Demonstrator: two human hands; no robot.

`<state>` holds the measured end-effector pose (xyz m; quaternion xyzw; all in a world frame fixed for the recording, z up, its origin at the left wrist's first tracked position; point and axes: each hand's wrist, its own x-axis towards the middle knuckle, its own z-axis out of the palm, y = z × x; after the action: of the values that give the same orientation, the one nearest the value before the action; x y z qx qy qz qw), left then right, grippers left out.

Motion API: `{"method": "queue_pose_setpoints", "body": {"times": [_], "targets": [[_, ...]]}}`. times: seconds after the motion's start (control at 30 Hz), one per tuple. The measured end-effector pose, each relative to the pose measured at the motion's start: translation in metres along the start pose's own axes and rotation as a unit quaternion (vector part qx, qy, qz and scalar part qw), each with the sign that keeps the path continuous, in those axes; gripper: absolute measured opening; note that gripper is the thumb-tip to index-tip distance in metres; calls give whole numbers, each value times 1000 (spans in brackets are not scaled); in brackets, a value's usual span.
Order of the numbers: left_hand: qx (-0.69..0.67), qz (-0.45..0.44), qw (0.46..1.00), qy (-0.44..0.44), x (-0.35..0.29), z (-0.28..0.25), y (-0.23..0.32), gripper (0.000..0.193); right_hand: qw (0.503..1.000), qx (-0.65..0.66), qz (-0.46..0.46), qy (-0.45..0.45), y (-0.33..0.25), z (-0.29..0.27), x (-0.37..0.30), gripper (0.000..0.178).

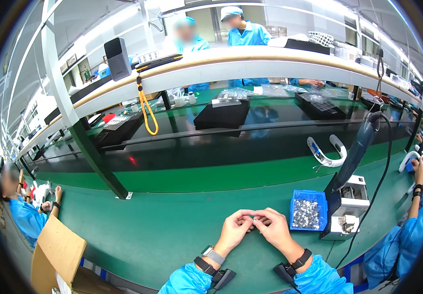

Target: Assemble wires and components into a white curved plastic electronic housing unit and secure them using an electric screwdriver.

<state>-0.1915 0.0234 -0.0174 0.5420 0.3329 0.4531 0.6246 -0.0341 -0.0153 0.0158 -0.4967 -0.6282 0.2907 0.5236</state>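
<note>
On the green mat, with the blue tray as the landmark, the work sits just left of it. The left hand is closed in a pinch, thumb and forefinger meeting the other hand's fingertips. The right hand is likewise closed, pinching from the opposite side. Between the two sets of fingertips is a small pale part, too small to tell its shape; it is held just above the mat, near the tray's left wall.

As a judgement, the work is at an early or middle stage of a repeated job: the tray is well filled with small silvery pieces, one piece is in hand, and no finished pile shows near the hands, so much seems left to do.

Far left of the tray, a cardboard box stands at the mat's near edge, and a co-worker in a blue coat sits beyond it. Just right of the tray stands a white fixture, with a dark handled tool rising from it and its cable running down the mat. Behind the tray, well apart, lies a white curved band. Further right, another co-worker's sleeve leans in. Nothing lies between the hands and the tray.
</note>
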Motion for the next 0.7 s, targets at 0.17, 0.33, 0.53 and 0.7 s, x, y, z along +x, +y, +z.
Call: {"method": "queue_pose_setpoints", "body": {"times": [0.17, 0.33, 0.53, 0.7], "targets": [[3, -2, 1000, -5, 1, -1, -2, 23, 1000, -7, -7, -6, 3, -1, 0, 22], [-1, 7, 1000, -13, 2, -2, -2, 23, 1000, -16, -10, -3, 1, -2, 0, 20], [-8, 13, 1000, -20, 2, -1, -3, 24, 1000, -24, -14, -4, -2, -3, 0, 20], [-5, 13, 1000, -17, 1, -3, -5, 24, 1000, -24, -17, -7, -2, -2, 0, 20]]}}
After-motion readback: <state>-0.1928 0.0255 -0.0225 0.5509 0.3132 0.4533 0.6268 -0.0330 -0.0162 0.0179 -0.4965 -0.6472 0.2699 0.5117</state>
